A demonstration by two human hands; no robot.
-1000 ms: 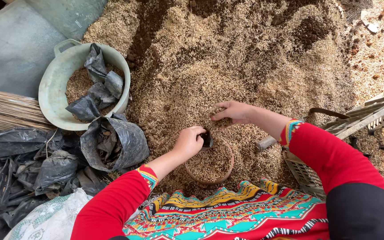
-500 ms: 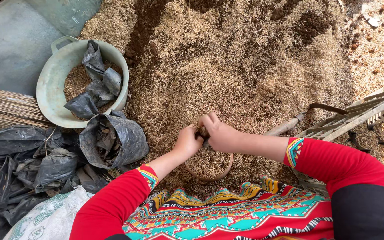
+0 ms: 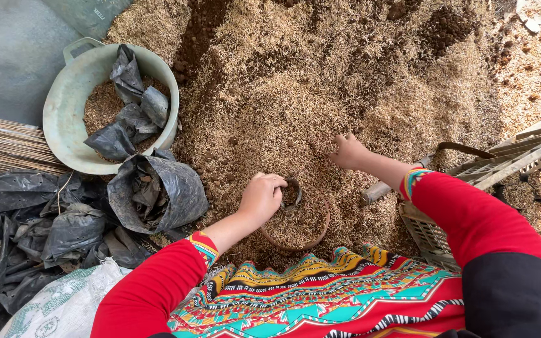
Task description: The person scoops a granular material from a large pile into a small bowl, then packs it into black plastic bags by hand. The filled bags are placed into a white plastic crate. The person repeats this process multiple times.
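Observation:
A large heap of brown rice husk mixed with dark soil fills the ground ahead of me. A small round pot sits at the heap's near edge, filled with the husk mix. My left hand grips the pot's left rim. My right hand is up on the heap to the right of the pot, its fingers closed around a handful of husk. Both my sleeves are red.
A pale green basin at the left holds husk and black plastic bags. More crumpled black bags lie beside it. A white sack is at the lower left, a plastic crate at the right, a wooden handle beneath my right arm.
My right hand has left the pot's rim, where it met my left hand, and gone up and right onto the heap. The left hand has stayed on the pot.

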